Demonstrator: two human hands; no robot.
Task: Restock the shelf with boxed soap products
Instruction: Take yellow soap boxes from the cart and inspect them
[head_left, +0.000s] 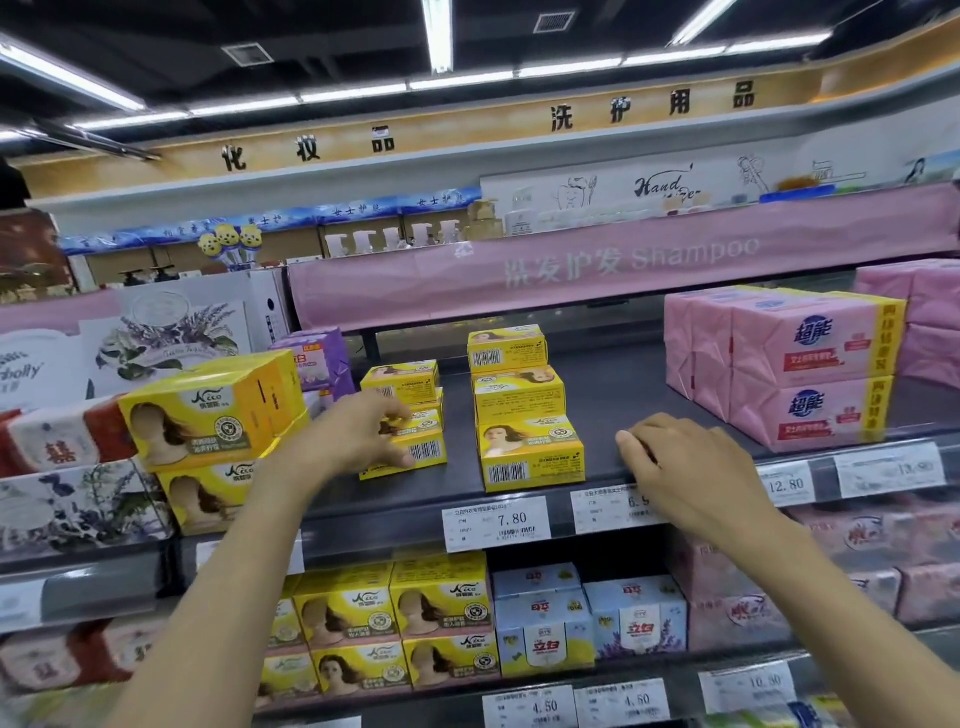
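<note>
**Left hand (363, 439) on a box, restock partway**

Left hand: fingers over, thumb under the front yellow soap box (415, 453), up and left of the 7.80 price tag (496, 524). Looks like seating or squaring it at the front of the left stack (402, 382); not yet let go.

Right hand (680, 462): up and right of the tag, loosely curled at the front edge of the shelf (597, 395), nothing held as far as visible.

Straight above the tag: second stack (524, 415) of the same yellow boxes, stepping up toward the back. Mixed facings, some barcode out, some portrait out.

Further right of the tag: wide bare strip of shelf, then pink soap packs (810, 364). Far left of the tag: larger yellow boxes (208, 415), two high.

Judgement: two columns started, both uneven, with bare deck behind and to the right. Probably under half filled. Still to do: release this box, add more, fix facings. No supply carton in view, so remaining stock unknown.
</note>
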